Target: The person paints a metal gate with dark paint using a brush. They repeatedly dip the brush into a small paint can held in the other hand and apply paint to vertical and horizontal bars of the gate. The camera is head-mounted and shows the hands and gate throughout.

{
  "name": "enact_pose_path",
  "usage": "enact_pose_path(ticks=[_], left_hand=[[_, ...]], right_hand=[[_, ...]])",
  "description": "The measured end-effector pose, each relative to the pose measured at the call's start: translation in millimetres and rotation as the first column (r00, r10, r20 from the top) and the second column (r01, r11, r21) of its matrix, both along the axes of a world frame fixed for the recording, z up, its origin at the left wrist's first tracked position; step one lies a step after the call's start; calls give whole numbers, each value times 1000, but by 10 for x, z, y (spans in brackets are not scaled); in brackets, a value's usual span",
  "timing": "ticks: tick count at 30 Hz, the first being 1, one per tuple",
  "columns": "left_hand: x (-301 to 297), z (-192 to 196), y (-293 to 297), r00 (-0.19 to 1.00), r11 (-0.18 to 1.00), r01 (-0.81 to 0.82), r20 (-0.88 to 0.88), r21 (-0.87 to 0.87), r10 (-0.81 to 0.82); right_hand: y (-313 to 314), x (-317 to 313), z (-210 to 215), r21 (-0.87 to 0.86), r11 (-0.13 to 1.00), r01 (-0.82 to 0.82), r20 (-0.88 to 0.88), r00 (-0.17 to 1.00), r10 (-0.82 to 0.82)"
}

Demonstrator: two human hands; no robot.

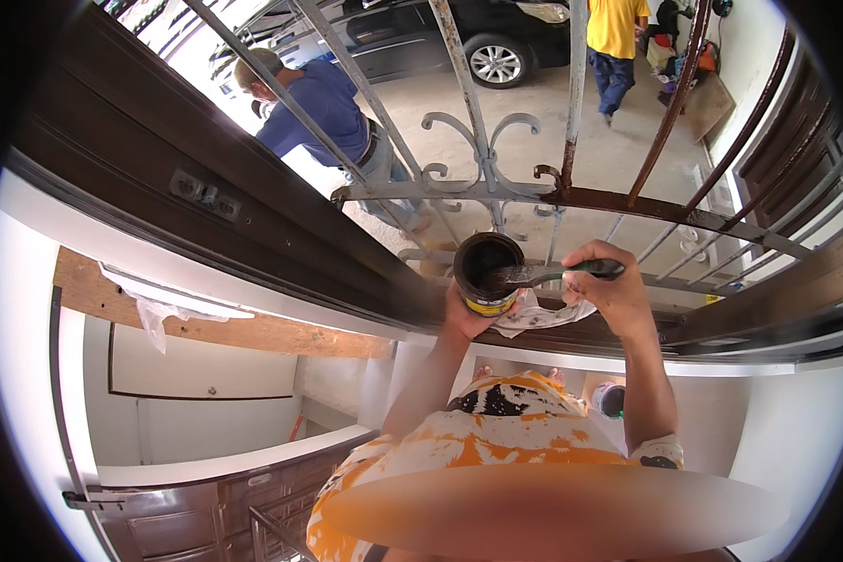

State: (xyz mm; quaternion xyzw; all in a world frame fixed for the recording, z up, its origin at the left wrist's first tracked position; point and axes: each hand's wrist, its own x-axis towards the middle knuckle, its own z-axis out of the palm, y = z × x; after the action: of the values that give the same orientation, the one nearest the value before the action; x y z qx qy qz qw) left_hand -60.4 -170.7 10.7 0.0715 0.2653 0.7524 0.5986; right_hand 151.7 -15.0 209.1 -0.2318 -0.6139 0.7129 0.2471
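My left hand (473,314) is wrapped round a small paint can (489,304) with a yellow label and dark paint inside, held just in front of the window grille. In my right hand (613,290) is a paintbrush (553,273) with a dark green handle, its bristles at the can's mouth. A crumpled white cloth or paper (543,314) with dark spots lies below the brush, by the window ledge. The metal grille (496,192) is partly grey and partly brown; the brown covers bars toward the right.
Dark wooden window frames (253,225) flank me. Beyond the grille are a person in a blue shirt (332,108), another in a yellow shirt (613,33) and a black car (421,42). An open container (611,401) stands low beside me. Plastic hangs on a wooden board (94,290) at left.
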Motion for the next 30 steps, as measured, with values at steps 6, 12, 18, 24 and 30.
enact_pose_path(ticks=[6, 12, 18, 24, 30], left_hand=[[44, 72, 22, 997, 998, -62, 50, 32, 60], [90, 267, 17, 986, 995, -105, 133, 2, 103], [184, 302, 73, 470, 933, -355, -873, -55, 128], [132, 340, 156, 173, 921, -388, -984, -27, 44], [214, 356, 301, 754, 892, -428, -601, -144, 265]], right_hand=[[57, -50, -234, -76, 991, 106, -18, 994, -108], [96, -104, -247, 124, 991, 49, -69, 997, -41], [331, -242, -216, 597, 779, -192, -143, 930, 338], [644, -161, -66, 667, 579, -469, 17, 787, 617], [764, -71, 22, 625, 593, -508, 22, 771, 636]])
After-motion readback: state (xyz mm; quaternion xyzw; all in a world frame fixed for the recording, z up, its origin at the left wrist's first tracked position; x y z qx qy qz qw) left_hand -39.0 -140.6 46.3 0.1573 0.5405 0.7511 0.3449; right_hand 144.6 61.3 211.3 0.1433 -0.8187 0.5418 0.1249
